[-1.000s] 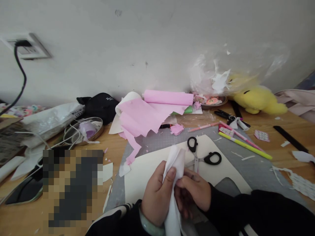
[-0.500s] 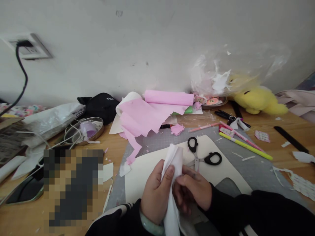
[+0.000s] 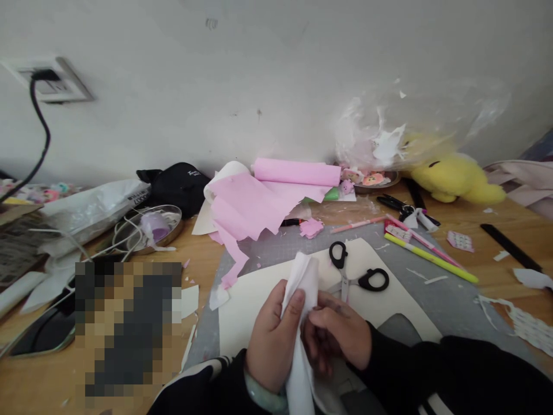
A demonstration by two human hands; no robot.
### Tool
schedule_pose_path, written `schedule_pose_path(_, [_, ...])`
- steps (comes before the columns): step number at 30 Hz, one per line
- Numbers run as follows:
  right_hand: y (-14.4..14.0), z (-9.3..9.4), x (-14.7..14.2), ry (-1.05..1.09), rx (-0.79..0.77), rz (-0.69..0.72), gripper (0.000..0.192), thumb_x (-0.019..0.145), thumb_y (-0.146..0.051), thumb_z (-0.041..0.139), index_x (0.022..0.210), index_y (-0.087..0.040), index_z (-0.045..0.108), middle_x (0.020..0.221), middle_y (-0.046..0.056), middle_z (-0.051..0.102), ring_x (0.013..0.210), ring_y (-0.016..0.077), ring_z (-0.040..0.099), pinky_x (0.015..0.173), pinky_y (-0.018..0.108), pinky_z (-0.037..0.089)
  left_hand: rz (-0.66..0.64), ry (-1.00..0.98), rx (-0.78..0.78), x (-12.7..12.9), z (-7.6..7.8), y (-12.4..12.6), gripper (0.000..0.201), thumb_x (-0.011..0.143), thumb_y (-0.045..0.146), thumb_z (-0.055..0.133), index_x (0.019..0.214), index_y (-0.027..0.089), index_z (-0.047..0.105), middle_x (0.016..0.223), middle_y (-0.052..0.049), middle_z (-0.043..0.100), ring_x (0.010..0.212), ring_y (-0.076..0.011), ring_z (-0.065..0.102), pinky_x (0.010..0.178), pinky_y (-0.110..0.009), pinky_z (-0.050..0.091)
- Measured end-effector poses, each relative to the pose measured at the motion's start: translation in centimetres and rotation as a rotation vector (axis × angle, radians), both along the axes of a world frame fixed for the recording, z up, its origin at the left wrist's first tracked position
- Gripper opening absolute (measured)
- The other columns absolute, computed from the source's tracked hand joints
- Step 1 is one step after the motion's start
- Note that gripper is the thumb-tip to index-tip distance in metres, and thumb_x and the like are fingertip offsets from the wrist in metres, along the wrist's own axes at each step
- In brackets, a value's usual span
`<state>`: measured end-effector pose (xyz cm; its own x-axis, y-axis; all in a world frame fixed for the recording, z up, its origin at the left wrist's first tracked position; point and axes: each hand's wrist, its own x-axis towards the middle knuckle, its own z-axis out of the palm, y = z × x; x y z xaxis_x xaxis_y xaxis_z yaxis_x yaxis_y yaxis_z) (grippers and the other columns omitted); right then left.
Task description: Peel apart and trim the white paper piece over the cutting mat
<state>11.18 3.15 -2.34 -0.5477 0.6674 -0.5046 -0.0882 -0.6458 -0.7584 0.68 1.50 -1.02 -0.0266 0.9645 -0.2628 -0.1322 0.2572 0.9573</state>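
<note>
A folded white sheet, paper or cloth I cannot tell, stands upright in front of me, its lower end running off the bottom edge. My left hand is closed around it, thumb pressed on the front face. From the other side, my right hand pinches at the sheet's right edge with curled fingers; the tips are partly hidden. Just beyond lie open scissors with black handles. They rest on a cream sheet of paper that has a cut-out hole near my right sleeve.
Beneath the paper is a grey cutting mat. Torn pink paper and a pink roll lie by the wall. Pens, including a yellow one, sit at right near a yellow plush toy. A metal bowl stands at left.
The top of the white sheet has shifted very slightly left. Both hands keep nearly the same pose.
</note>
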Motion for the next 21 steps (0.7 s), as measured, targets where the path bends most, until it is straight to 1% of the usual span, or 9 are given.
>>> schedule_pose_path(3, [0.05,-0.03,-0.01,-0.009,-0.01,-0.038,0.031,0.052,-0.029,0.036,0.08,-0.016,0.036,0.034,-0.006,0.047,0.024,0.0086,0.039,0.025,0.017,0.028,-0.092,-0.081,-0.053,0.22,-0.15,-0.13,0.03,0.07,0.045,0.045,0.082,0.018,0.046,0.039,0.006,0.045,0.033,-0.0111,0.046,0.033,-0.021,0.037])
schedule_pose_path(5, [0.15,-0.14,-0.04,0.008,-0.038,-0.033,0.031,0.05,-0.027,0.035,0.079,-0.016,0.037,0.033,-0.005,0.047,0.024,0.009,0.039,0.025,0.017,0.028,-0.127,-0.151,-0.075,0.37,-0.27,-0.2,0.028,0.071,0.045,0.044,0.081,0.019,0.043,0.036,0.008,0.041,0.027,-0.0093,0.04,0.029,-0.02,0.035])
schedule_pose_path(7, [0.27,-0.21,-0.06,0.022,-0.061,-0.021,0.031,0.049,-0.025,0.033,0.077,-0.015,0.038,0.033,-0.004,0.047,0.024,0.0093,0.039,0.025,0.017,0.028,-0.147,-0.189,-0.082,0.46,-0.32,-0.25,0.027,0.071,0.044,0.044,0.081,0.019,0.041,0.036,0.009,0.041,0.025,-0.009,0.039,0.028,-0.02,0.034])
schedule_pose_path(9, [0.39,-0.24,-0.04,0.027,-0.071,-0.016,0.03,0.047,-0.024,0.033,0.075,-0.015,0.038,0.032,-0.004,0.047,0.024,0.0094,0.039,0.024,0.017,0.028,-0.146,-0.183,-0.079,0.5,-0.32,-0.3,0.026,0.072,0.042,0.044,0.082,0.019,0.042,0.037,0.008,0.042,0.027,-0.009,0.04,0.029,-0.019,0.034])
schedule_pose_path(15, [0.44,-0.32,-0.05,0.037,-0.073,0.002,0.023,0.047,-0.023,0.031,0.069,-0.017,0.036,0.033,-0.004,0.047,0.023,0.0093,0.039,0.024,0.017,0.028,-0.127,-0.151,-0.081,0.34,-0.19,-0.33,0.03,0.071,0.045,0.043,0.085,0.018,0.045,0.038,0.008,0.042,0.029,-0.0095,0.042,0.031,-0.019,0.032])
schedule_pose_path(16, [0.38,-0.3,-0.09,0.033,-0.067,0.013,0.021,0.047,-0.023,0.031,0.067,-0.017,0.035,0.033,-0.004,0.047,0.023,0.009,0.039,0.024,0.017,0.029,-0.11,-0.136,-0.081,0.26,-0.17,-0.27,0.031,0.071,0.046,0.043,0.086,0.018,0.045,0.039,0.007,0.044,0.031,-0.0102,0.044,0.032,-0.02,0.034])
schedule_pose_path(18, [0.24,-0.17,-0.17,0.021,-0.06,0.046,0.016,0.047,-0.022,0.031,0.062,-0.018,0.033,0.033,-0.004,0.046,0.024,0.0087,0.039,0.024,0.017,0.029,-0.037,-0.079,-0.061,0.07,-0.12,-0.11,0.032,0.07,0.045,0.046,0.087,0.018,0.047,0.044,0.005,0.05,0.037,-0.0119,0.048,0.036,-0.022,0.037])
schedule_pose_path(20, [0.08,0.07,-0.24,0.004,-0.051,0.053,0.016,0.046,-0.023,0.033,0.061,-0.018,0.032,0.033,-0.005,0.046,0.024,0.0082,0.039,0.024,0.016,0.03,0.032,-0.022,-0.034,-0.09,-0.11,0.02,0.032,0.069,0.042,0.048,0.089,0.018,0.049,0.05,0.003,0.054,0.042,-0.0126,0.051,0.04,-0.022,0.039])
schedule_pose_path(21, [0.02,0.2,-0.27,-0.002,-0.045,0.047,0.017,0.046,-0.024,0.033,0.061,-0.018,0.032,0.033,-0.005,0.046,0.024,0.0081,0.039,0.024,0.016,0.03,0.04,-0.008,-0.026,-0.14,-0.11,0.05,0.032,0.069,0.042,0.048,0.089,0.018,0.049,0.051,0.003,0.054,0.042,-0.0123,0.05,0.04,-0.022,0.039])
